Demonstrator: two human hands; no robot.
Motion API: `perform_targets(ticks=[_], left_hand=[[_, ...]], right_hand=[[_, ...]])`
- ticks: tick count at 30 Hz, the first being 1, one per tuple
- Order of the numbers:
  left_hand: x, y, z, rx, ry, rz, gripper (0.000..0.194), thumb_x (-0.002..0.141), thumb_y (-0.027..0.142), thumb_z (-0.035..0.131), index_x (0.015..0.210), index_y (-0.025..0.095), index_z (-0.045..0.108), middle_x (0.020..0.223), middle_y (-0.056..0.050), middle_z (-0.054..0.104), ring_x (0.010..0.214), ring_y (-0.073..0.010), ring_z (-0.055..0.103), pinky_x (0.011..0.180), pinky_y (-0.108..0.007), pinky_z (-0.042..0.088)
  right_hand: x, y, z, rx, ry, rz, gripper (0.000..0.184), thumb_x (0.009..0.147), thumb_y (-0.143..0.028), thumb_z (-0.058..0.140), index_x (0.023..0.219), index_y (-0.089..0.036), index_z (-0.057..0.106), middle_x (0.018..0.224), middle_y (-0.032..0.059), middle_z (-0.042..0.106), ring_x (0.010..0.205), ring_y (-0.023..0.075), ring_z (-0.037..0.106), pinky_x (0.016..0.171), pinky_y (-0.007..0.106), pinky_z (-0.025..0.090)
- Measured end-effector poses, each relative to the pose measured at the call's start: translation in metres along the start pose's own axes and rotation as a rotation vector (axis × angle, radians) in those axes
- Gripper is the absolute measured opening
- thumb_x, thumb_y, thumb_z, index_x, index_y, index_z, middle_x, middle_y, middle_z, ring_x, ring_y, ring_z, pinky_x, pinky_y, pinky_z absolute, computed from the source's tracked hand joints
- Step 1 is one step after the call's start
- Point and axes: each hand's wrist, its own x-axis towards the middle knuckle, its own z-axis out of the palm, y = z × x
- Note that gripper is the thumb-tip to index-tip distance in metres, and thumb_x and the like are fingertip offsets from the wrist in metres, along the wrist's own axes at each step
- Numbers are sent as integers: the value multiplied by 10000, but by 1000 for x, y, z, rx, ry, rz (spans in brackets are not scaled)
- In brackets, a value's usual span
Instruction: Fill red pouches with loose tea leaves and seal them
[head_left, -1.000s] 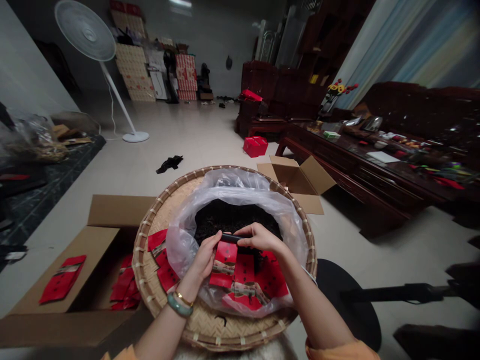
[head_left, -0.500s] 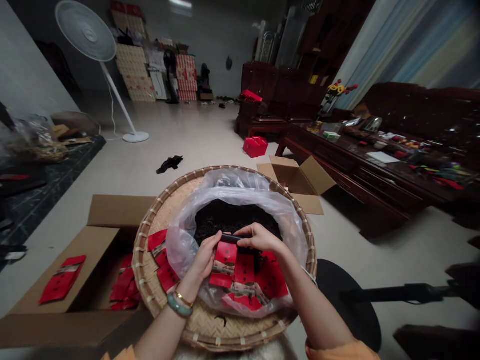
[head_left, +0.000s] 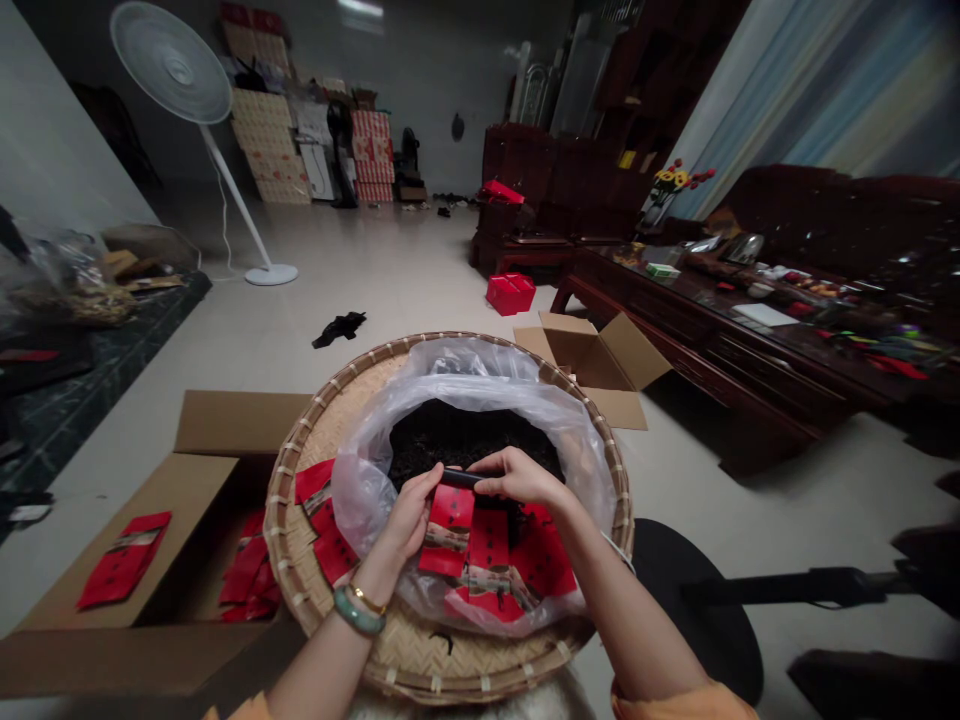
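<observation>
My left hand (head_left: 409, 515) is closed at the left edge of a red packet (head_left: 448, 530), its fingertips by the left end of a slim black bar (head_left: 459, 477). The bar lies across the packet's top edge. My right hand (head_left: 517, 474) pinches the bar's right end. Below both hands, a clear plastic bag (head_left: 360, 470) stands open, with dark, loose, leaf-like material (head_left: 472, 435) inside. More red packets (head_left: 536, 550) lie at the bag's near side. The bag rests on a round woven bamboo tray (head_left: 405, 655), where further red packets (head_left: 330, 535) sit at the left.
An open cardboard box (head_left: 187, 500) with red packets stands on the left, one packet on its flap. Another open box (head_left: 592, 350) is beyond the tray. A dark wooden table (head_left: 675, 310) is at right, near a black round base (head_left: 682, 610). A white fan (head_left: 259, 240) stands behind.
</observation>
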Motion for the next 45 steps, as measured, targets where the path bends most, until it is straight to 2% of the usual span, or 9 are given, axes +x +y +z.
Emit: perform_targets(ticks=[8,14,21,25,31,36,39,41,45], left_hand=[[-7,5,4,33,-76,-93,395,733,378,661,1046,143,608,757,-78,705,570,-171,656,507,-263,522],[-5,2,-3,185,-183,-82,344,642,260,747,923,114,613,803,-105,702,663,-197,674,546,-253,527],[-7,3,0,205,-284,-57,428,655,248,738,1033,102,601,841,-90,699,623,-159,660,562,-236,524],[-9,5,4,205,-220,-66,451,615,272,762,1007,108,610,812,-89,707,581,-171,662,507,-237,519],[-4,4,6,82,21,29,378,593,328,774,871,133,606,722,-57,707,575,-175,661,536,-273,539],[-1,-2,5,40,138,123,363,597,430,751,734,127,604,600,-23,672,507,-138,625,521,-241,512],[-1,-6,6,91,129,156,368,600,458,736,702,127,612,564,-4,653,481,-126,596,511,-233,484],[-1,-8,7,138,124,167,361,612,464,723,693,129,615,544,11,636,467,-116,571,491,-222,457],[-4,-9,8,167,130,207,365,612,470,713,617,130,582,494,39,577,418,-82,484,436,-191,373]], right_hand=[[2,4,1,9,43,-18,358,687,-232,621,1028,-143,683,729,9,657,548,80,474,478,176,361],[1,12,-1,67,40,30,428,705,-303,635,1104,-145,630,828,36,667,577,96,532,458,176,405],[-9,14,-8,113,25,-53,489,618,-351,728,1063,-164,644,818,18,666,589,104,540,465,178,401],[-11,23,-16,137,249,1,460,667,-407,676,1028,-123,632,628,-1,617,505,115,526,423,192,368],[-15,57,-21,-377,530,55,456,664,-367,689,1063,-153,630,1008,98,667,908,257,605,775,325,443],[-19,61,-10,-603,676,115,542,669,-355,699,1158,-157,579,1080,144,618,1000,303,548,821,383,413],[-14,42,9,-473,764,-106,408,739,-381,639,1102,-197,608,1027,108,622,961,253,547,814,358,420],[-8,27,27,-248,705,-275,288,788,-371,585,1016,-205,642,914,72,644,822,191,576,735,299,445],[5,10,57,24,670,-315,149,736,-323,631,738,-181,676,707,27,631,652,148,560,610,251,434]])
